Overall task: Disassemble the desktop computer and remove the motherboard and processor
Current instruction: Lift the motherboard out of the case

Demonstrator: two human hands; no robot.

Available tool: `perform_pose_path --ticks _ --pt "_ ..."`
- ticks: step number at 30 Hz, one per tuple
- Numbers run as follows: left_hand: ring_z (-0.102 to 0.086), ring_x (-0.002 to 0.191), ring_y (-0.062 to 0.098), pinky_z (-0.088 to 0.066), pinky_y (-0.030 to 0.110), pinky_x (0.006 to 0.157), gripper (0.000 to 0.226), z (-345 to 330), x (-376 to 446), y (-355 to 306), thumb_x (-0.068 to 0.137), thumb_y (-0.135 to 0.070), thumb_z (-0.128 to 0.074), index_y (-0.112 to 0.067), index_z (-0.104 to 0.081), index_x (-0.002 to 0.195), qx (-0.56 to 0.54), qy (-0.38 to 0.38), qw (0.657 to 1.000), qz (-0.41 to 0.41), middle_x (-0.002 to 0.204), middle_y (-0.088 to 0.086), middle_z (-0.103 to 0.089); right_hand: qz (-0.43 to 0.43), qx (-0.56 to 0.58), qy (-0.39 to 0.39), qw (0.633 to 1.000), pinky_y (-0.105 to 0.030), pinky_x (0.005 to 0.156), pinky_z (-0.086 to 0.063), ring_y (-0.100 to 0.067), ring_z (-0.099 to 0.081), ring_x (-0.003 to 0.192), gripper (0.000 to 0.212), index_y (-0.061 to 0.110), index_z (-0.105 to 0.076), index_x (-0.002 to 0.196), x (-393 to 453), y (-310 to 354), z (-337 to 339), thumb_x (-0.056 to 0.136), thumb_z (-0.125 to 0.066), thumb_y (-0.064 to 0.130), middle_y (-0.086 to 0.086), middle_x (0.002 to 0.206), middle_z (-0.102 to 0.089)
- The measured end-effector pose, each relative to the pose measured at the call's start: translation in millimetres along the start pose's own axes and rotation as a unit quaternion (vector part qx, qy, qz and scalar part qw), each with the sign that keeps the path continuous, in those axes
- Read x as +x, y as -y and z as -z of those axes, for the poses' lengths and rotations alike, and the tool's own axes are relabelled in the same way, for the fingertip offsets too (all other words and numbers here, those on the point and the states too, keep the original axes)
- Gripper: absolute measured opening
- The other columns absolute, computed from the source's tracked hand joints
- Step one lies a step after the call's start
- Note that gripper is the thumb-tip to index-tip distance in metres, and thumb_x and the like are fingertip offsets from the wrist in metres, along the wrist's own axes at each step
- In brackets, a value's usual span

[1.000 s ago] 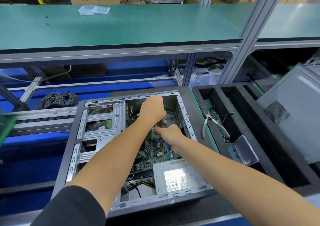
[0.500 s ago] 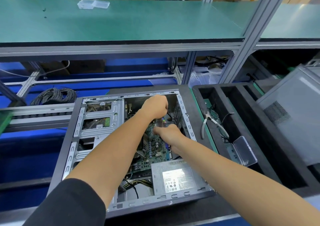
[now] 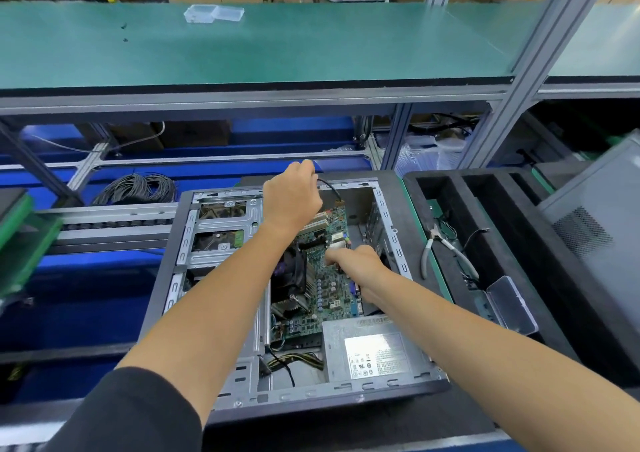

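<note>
The desktop computer case (image 3: 166, 295) lies on its side with the panel off, its open face up, on the dark bench in front of the person. Inside it the green motherboard (image 3: 329, 289) sits flat on the case floor, with the black cooler fan and finned heatsink (image 3: 296, 278) over its left part — the processor itself is not visible. The grey power supply (image 3: 374, 347) fills the near right corner, and a bundle of yellow and black wires (image 3: 301, 360) lies just to its left. The left hand (image 3: 292, 197) is raised over the far edge of the case, fingers curled round a thin black cable (image 3: 330, 188) that arcs from the fist down to the far end of the board. The right hand (image 3: 360, 263) is down on the board's right side with fingers curled; whether it pinches anything there I cannot tell. To the right, a black foam tray (image 3: 519, 243) holds a pair of pliers (image 3: 440, 247) and a small clear box with its lid open (image 3: 509, 302). A coil of black cable (image 3: 138, 186) rests beyond the case on the left, and a clear plastic box (image 3: 213, 12) sits on the green shelf (image 3: 311, 43) above
</note>
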State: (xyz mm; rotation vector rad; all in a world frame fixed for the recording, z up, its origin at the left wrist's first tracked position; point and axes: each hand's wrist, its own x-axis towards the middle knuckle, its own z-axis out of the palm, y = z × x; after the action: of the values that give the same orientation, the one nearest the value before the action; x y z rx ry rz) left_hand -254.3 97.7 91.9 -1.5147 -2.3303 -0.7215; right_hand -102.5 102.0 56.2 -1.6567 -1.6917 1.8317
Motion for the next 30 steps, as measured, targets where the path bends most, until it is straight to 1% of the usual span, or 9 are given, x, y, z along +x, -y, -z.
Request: perform_pose_path --ticks 4,7,11,14,17,21,25,27,30 --pt "-0.053 0.057 0.031 -0.034 0.032 0.050 0.015 10.9 -7.2 18.0 0.097 -0.015 -0.044 -0.007 -0.056 0.091 -0.009 -0.063 0.995 0.078 0.074 0.007 -0.057 -0.011 0.005 0.004 1.000 -0.037 0.063 -0.031 -0.020 -0.034 0.066 0.029 0.013 -0.041 0.080 -3.5 3.1 -0.6 0.070 -0.067 0.021 -0.006 0.079 -0.032" --pt "-0.048 0.056 0.026 -0.031 0.031 0.054 0.004 22.3 -8.0 28.5 0.090 -0.009 -0.047 -0.012 -0.049 0.087 -0.018 -0.106 0.979 0.171 0.064 0.003 -0.051 -0.020 0.021 0.001 1.000 -0.040 0.070 -0.033 -0.019 -0.038 0.068 0.028 0.010 -0.045 0.083 -5.9 4.6 -1.4 0.068 -0.067 0.020 -0.007 0.081 -0.039" --pt "-0.046 0.086 0.028 -0.026 0.034 0.068 0.013 31.4 -16.4 44.4 0.078 -0.005 -0.057 -0.015 -0.052 0.085 0.010 -0.107 0.952 0.288 0.084 0.005 -0.048 -0.025 0.031 0.003 0.999 -0.042 0.079 -0.034 -0.016 -0.041 0.073 0.029 0.007 -0.049 0.090 -6.5 3.8 -3.1 0.069 -0.065 0.019 -0.008 0.091 -0.046" --pt "-0.045 0.093 0.031 -0.022 0.030 0.070 0.028 34.0 -16.6 43.8 0.064 0.012 -0.059 -0.009 -0.062 0.083 0.018 -0.071 0.993 0.092 0.094 0.011 -0.051 -0.023 0.031 -0.001 0.999 -0.042 0.078 -0.034 -0.017 -0.041 0.073 0.027 0.007 -0.051 0.088 -6.9 3.6 -2.4 0.069 -0.065 0.019 -0.007 0.091 -0.045" --pt "-0.043 0.117 0.033 -0.030 0.031 0.085 0.028 36.0 -16.0 35.3 0.074 0.012 -0.057 -0.010 -0.068 0.087 0.030 0.181 0.970 -0.160 0.102 0.009 -0.063 -0.021 0.031 0.001 0.999 -0.040 0.075 -0.033 -0.016 -0.040 0.072 0.026 0.007 -0.053 0.088 -9.1 4.8 -2.4 0.068 -0.065 0.019 -0.006 0.087 -0.043" --pt "-0.023 0.141 0.024 -0.024 0.033 0.108 0.028 40.8 -22.1 43.8 0.091 -0.011 -0.050 -0.016 -0.063 0.115 -0.014 0.325 0.941 -0.097 0.149 0.011 -0.038 -0.028 0.042 0.000 0.999 -0.040 0.077 -0.034 -0.017 -0.042 0.075 0.022 0.007 -0.055 0.084 -13.4 9.8 -0.2 0.067 -0.065 0.017 -0.004 0.087 -0.046" --pt "-0.010 0.145 0.021 0.000 0.044 0.116 0.088 47.3 -28.9 41.2 0.074 -0.068 -0.064 -0.022 -0.033 0.143 -0.068 0.438 0.889 -0.116 0.145 -0.001 -0.044 -0.028 0.058 -0.010 0.998 -0.032 0.063 -0.031 -0.019 -0.040 0.076 0.020 0.009 -0.053 0.081 -15.7 16.0 2.6 0.066 -0.064 0.016 -0.009 0.095 -0.049" --pt "-0.026 0.140 0.018 0.018 0.041 0.112 0.102 47.5 -35.1 35.7 0.063 -0.075 -0.067 -0.020 -0.035 0.142 -0.017 0.435 0.882 -0.181 0.143 -0.001 -0.045 -0.032 0.065 -0.016 0.997 -0.034 0.070 -0.033 -0.019 -0.042 0.081 0.023 0.005 -0.059 0.089 -16.6 14.7 1.3 0.068 -0.064 0.013 -0.008 0.103 -0.051" --pt "-0.034 0.137 0.019 0.022 0.046 0.112 0.110 48.0 -38.2 34.1 0.054 -0.080 -0.069 -0.020 -0.034 0.140 0.016 0.437 0.880 -0.183 0.139 -0.001 -0.047 -0.026 0.068 -0.011 0.997 -0.037 0.078 -0.030 -0.018 -0.041 0.077 0.021 0.005 -0.058 0.089 -19.2 16.5 0.1 0.070 -0.064 0.012 -0.008 0.102 -0.049"
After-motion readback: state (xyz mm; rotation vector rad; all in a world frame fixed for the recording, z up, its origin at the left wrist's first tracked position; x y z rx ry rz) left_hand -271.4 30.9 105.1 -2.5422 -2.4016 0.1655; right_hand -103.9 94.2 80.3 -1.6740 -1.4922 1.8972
